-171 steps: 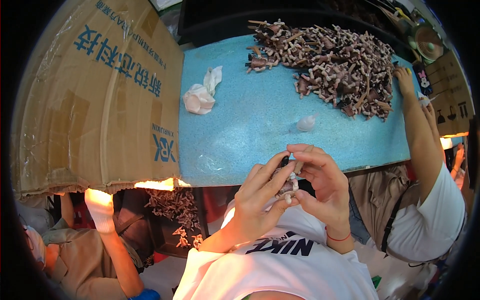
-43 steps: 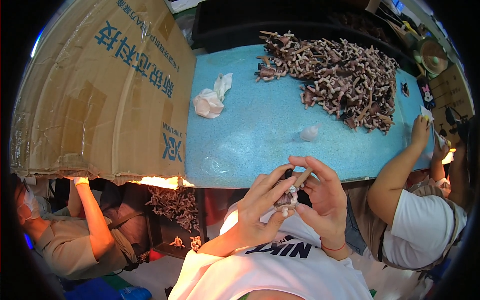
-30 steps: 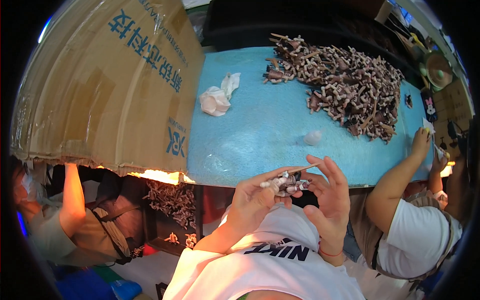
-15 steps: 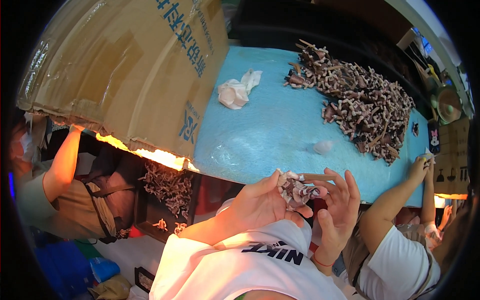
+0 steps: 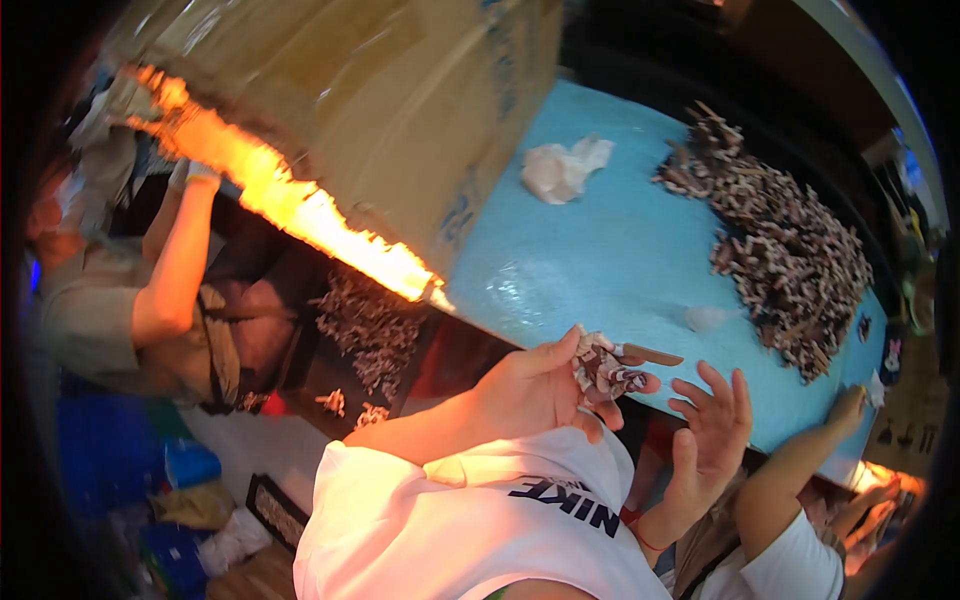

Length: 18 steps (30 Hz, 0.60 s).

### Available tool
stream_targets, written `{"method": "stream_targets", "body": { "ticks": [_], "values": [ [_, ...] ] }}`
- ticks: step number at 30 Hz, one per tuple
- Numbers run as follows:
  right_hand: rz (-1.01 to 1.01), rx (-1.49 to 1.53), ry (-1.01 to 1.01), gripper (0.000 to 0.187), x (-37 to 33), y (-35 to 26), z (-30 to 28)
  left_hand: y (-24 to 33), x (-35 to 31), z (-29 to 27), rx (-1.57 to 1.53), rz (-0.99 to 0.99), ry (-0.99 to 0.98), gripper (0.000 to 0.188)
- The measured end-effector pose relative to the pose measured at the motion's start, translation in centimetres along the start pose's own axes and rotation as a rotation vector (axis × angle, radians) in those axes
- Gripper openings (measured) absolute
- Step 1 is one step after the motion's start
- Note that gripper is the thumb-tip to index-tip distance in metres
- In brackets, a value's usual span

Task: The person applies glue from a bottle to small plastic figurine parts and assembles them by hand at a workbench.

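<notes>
Pinched in my left hand (image 5: 525, 395) is a small painted figurine (image 5: 600, 372) in brown and cream, held just past the near edge of the blue table (image 5: 600, 290). A flat brown blade-shaped piece (image 5: 655, 355) sticks out from it to the right. My right hand (image 5: 705, 440) is beside it with fingers spread, apart from the figurine and holding nothing. Fine details of the figurine are too blurred to make out.
A heap of similar figurines (image 5: 800, 275) covers the table's right part. Crumpled white tissue (image 5: 560, 170) lies at the back, a whitish lump (image 5: 706, 318) nearer. A large cardboard box (image 5: 390, 120) stands left. Co-workers' arms (image 5: 180, 270) flank me; a dark tray (image 5: 300, 375) holds more figurines.
My right hand has drawn away from the figurine toward the right, its fingers spreading. The figurine stays in my left hand. The whole view has tilted and shifted.
</notes>
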State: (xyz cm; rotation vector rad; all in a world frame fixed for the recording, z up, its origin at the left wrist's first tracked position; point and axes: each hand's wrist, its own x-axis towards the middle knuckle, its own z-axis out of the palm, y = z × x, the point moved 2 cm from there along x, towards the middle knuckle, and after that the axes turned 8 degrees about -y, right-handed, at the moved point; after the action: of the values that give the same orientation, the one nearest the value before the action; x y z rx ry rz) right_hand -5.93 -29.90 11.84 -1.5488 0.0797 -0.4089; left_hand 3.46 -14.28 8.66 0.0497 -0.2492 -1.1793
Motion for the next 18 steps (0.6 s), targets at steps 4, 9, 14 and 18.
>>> {"method": "stream_targets", "body": {
  "ticks": [4,9,14,18],
  "values": [
    [0.007,-0.085,-0.006,0.061,0.3,0.2,0.3,2.8,-4.7,-1.3,0.275,0.238,0.308,0.06],
    [0.006,-0.169,-0.061,0.058,0.5,0.9,1.4,6.3,-14.8,-5.6,0.385,0.678,0.739,0.038],
    [0.006,-0.229,-0.125,0.056,0.6,1.1,2.1,5.1,-24.5,-12.6,0.231,0.948,0.96,0.022],
    [0.002,-0.277,-0.184,0.055,0.3,1.4,2.7,4.6,-27.3,-15.5,0.305,0.884,1.267,0.024]
  ]
}}
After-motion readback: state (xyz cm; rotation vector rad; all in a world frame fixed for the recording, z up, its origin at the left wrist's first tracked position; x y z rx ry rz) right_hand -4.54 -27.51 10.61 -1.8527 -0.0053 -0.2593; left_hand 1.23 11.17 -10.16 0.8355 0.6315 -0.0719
